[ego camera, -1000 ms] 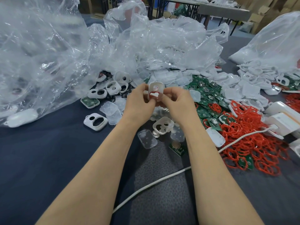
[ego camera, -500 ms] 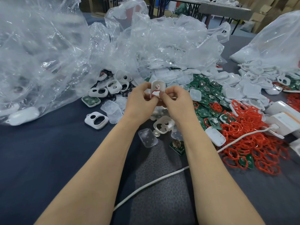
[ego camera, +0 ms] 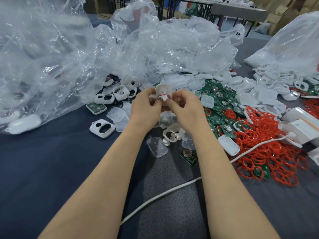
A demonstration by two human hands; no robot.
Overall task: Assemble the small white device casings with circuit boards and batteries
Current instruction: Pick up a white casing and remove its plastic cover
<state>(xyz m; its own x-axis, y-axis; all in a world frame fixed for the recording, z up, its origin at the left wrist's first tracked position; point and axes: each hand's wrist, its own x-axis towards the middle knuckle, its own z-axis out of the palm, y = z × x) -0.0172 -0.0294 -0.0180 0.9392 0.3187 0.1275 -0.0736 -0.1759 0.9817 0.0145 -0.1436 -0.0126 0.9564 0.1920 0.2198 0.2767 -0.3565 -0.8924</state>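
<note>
My view looks down on a desk (ego camera: pixel 43 169) covered in dark blue cloth, with a grey speckled patch (ego camera: pixel 172 204) at the near edge. Behind it the room shows cardboard boxes (ego camera: pixel 283 12) and a dark-legged table (ego camera: pixel 238 9). Clear plastic bags (ego camera: pixel 155 45) heap across the far half of the desk, with another bag (ego camera: pixel 293 44) at the far right corner. My left hand (ego camera: pixel 146 109) and right hand (ego camera: pixel 186 107) are both curled shut on one white casing (ego camera: pixel 163 94), held above the desk's middle, thumbs and fingertips pinching it from either side; a red ring (ego camera: pixel 163 96) sits across its face. Loose casings with cut-outs near the hands: I count about six, including one (ego camera: pixel 102 125) lying alone toward the left and one (ego camera: pixel 173 133) just under my right wrist. Green circuit boards (ego camera: pixel 217 100) are a pile too dense to count, right of the hands. Red rings (ego camera: pixel 269 152) form one big tangle toward the right edge, uncountable. One single board (ego camera: pixel 189 156) lies beside the grey patch. One white cable (ego camera: pixel 164 194) runs across to white boxes (ego camera: pixel 302 128), two visible, at the right edge.
</note>
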